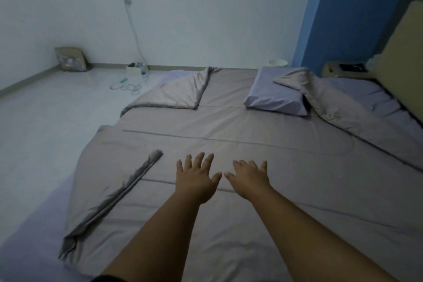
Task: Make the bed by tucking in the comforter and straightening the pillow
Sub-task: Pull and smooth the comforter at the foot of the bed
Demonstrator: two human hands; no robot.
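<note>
A grey comforter [251, 126] lies spread over the bed. Its far left corner [183, 91] is folded back, and a raised crease [128, 188] runs along its near left side. A lilac pillow [272, 96] rests on the comforter at the far right, with a flap of comforter [304, 82] draped over its right end. My left hand [194, 178] and my right hand [249, 178] are stretched out side by side over the comforter's middle, palms down, fingers spread, holding nothing.
A lilac sheet [370, 94] shows bare near the beige headboard [400, 59] at the right. A bedside stand [343, 68] and a white bin [278, 62] sit beyond the bed. On the floor at the left lie a coiled cable [128, 86], a small box [135, 70] and a bag [71, 59].
</note>
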